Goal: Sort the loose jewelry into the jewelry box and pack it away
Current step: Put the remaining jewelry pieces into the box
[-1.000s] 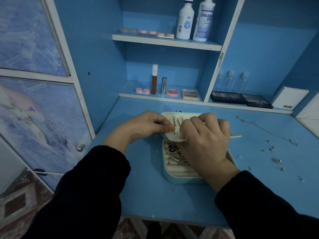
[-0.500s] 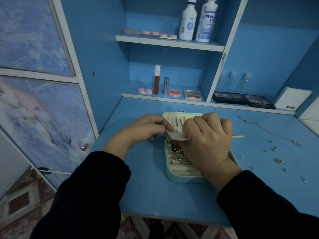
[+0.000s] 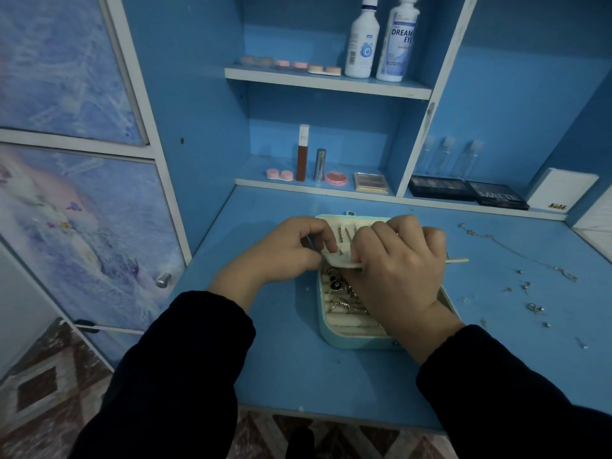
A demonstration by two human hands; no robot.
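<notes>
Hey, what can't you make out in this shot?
Head view only.
Jewelry box: right half hidden under the right hand.
Cream earring panel: its studs too small; left hand covers one corner.
Loose pieces on the desk: too small to identify.
Bottles: caps cut off by top edge.

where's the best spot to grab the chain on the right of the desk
Pinch one end of the chain from straight above: it lies flat and stretched out on the desk, so an end probably lifts it without tangling.
</notes>
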